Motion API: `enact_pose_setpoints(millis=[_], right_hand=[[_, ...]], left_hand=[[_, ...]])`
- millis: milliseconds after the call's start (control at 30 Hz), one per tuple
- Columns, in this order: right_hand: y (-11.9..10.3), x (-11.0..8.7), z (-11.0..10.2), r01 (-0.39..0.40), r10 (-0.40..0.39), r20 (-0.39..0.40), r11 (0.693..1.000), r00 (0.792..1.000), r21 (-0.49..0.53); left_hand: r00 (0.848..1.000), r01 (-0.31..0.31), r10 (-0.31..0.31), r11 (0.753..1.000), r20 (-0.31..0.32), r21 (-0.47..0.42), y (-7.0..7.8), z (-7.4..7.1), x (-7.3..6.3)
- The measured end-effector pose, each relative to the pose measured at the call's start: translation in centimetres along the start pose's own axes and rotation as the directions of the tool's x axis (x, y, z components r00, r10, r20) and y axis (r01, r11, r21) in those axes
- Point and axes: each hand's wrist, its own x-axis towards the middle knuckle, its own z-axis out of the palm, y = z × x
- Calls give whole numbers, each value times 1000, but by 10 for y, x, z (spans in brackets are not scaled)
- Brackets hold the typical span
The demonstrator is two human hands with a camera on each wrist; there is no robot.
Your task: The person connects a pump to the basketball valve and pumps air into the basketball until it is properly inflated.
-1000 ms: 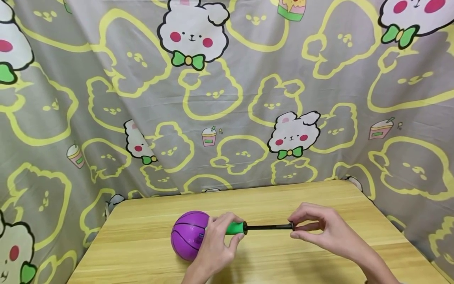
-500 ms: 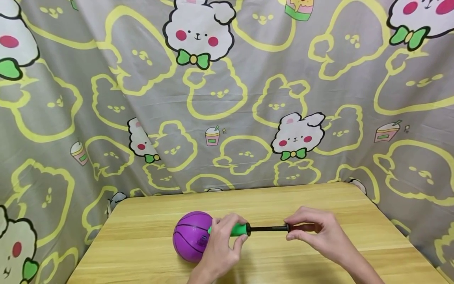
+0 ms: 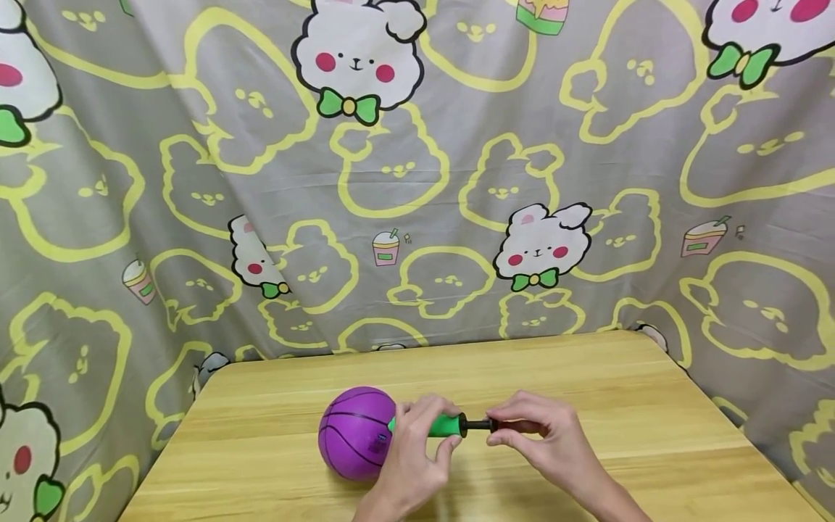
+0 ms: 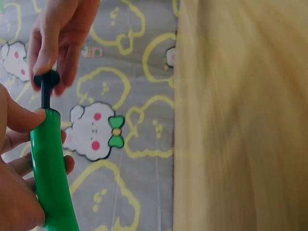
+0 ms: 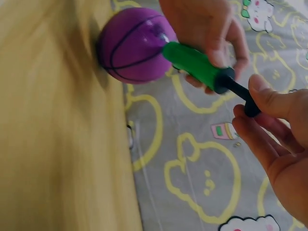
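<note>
A purple ball (image 3: 352,435) with black basketball lines sits on the wooden table, left of both hands. My left hand (image 3: 414,457) grips the green barrel of a hand pump (image 3: 446,425), which lies level with its far end against the ball. In the right wrist view the green barrel (image 5: 192,62) meets the ball (image 5: 137,45); the needle itself cannot be made out. My right hand (image 3: 548,442) pinches the black handle at the end of the pump's rod. Only a short stretch of black rod (image 4: 46,96) shows between barrel and handle in the left wrist view.
The wooden table (image 3: 274,391) runs back to a grey curtain (image 3: 430,181) printed with yellow outlines and white rabbits. This curtain hangs behind the table and along both its sides.
My right hand has moved left toward the left hand, sliding the pump's black rod into the green barrel. The ball and left hand have stayed nearly in place.
</note>
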Motion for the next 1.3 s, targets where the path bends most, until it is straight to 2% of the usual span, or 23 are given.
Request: enact_pose_setpoints(millis=[167, 333, 500, 667, 767, 867, 933, 1033, 1133, 1200, 1300], right_hand=[[0, -1, 11, -75, 75, 17, 997, 997, -31], [-2, 2, 12, -180, 184, 73, 982, 980, -58], [-2, 7, 10, -171, 182, 122, 981, 976, -93], [0, 10, 7, -155, 168, 114, 981, 979, -113], [2, 10, 6, -168, 179, 103, 979, 978, -112], [4, 9, 4, -193, 204, 100, 975, 974, -110], [5, 8, 3, -217, 229, 103, 969, 968, -115], [7, 8, 0, -251, 267, 115, 958, 957, -136], [10, 9, -2, -276, 299, 137, 947, 944, -167], [10, 10, -3, -288, 319, 154, 938, 935, -195], [11, 11, -2, -300, 344, 187, 926, 920, -228]], left_hand=[[1000, 11, -11, 1000, 17, 21, 0, 2, -5], [1000, 14, -15, 999, 15, 32, -3, -1, -5], [999, 14, -15, 999, 36, 46, -5, -3, -2], [997, 4, -9, 998, 76, 64, -7, -9, 1], [995, -4, -9, 992, 101, 125, -11, -19, -2], [996, -11, -13, 968, 91, 252, -20, -37, -9], [997, 7, -32, 936, 65, 351, -30, -51, -15], [994, 65, -97, 888, 47, 454, -43, -67, -24], [982, 131, -182, 862, 59, 489, -52, -75, -29], [973, 156, -219, 858, 75, 490, -54, -75, -29], [967, 171, -239, 860, 83, 481, -53, -71, -25]])
